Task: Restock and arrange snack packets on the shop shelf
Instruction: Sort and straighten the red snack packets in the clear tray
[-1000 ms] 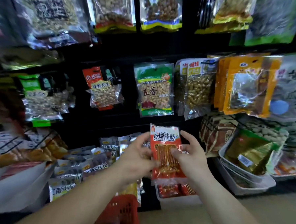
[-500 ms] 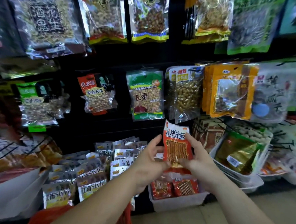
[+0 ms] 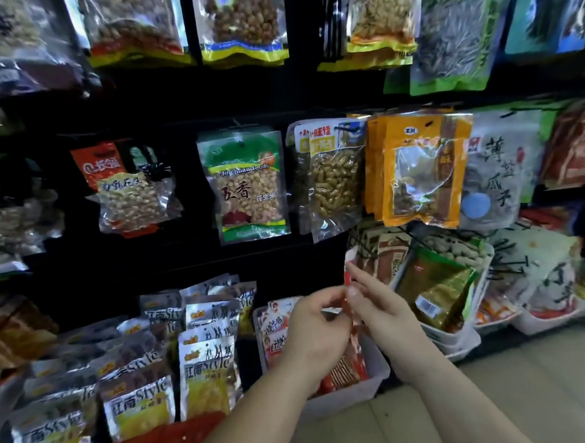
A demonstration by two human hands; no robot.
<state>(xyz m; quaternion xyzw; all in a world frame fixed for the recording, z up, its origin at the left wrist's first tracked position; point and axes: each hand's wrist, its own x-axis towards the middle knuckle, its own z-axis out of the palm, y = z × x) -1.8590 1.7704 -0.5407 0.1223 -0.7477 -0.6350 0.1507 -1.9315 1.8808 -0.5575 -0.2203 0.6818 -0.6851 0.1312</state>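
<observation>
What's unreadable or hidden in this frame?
Head view only.
1. Red packet: edge-on and blurred between left hand and right hand; print unreadable.
2. Bin contents: largely hidden by the left hand and forearm.
3. Top-row bags: cut off by the upper edge.
4. Far-left packets: dark, blurred.

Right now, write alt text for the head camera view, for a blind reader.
A person's left hand and right hand hold a red snack packet edge-on above a white tub of similar packets. Bags of nuts and seeds hang on the dark rack behind.
</observation>
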